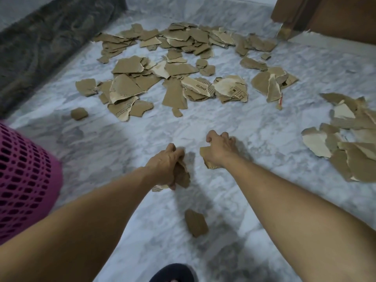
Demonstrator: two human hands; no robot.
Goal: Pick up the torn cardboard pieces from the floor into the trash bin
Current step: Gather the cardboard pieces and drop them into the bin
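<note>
- Both of your arms reach forward into the middle of the frame, over a white-grey marble floor [203, 123].
- Your left hand [166, 163] is curled round a few torn cardboard pieces [182, 176]; they hang below the knuckles, and a printed scrap sticks out at the lower edge of the fist.
- Your right hand [219, 148] is also closed, gripping a brown cardboard scrap [205, 154] that shows on the left side of the fist, low against the floor.
- One loose cardboard piece [196, 222] lies flat on the floor in the lower middle of the frame, between your forearms and apart from both hands.
- Dozens more torn pieces [183, 64] are scattered across the upper half of the frame, many overlapping; one of them carries the printed word "PICO" [200, 86].
- Another heap of pieces [350, 135] sits at the right edge, well apart from your right hand.
- One small square piece [79, 113] lies alone at centre left.
- Your pink perforated trash bin [26, 180] stands at the left edge, just beside your left forearm.
- Along the upper left runs a dark grey shaggy rug [46, 37].
- Brown wooden furniture [325, 15] fills the upper right corner, one leg on the floor.
- At the bottom centre shows the toe of a dark slipper [173, 272].
</note>
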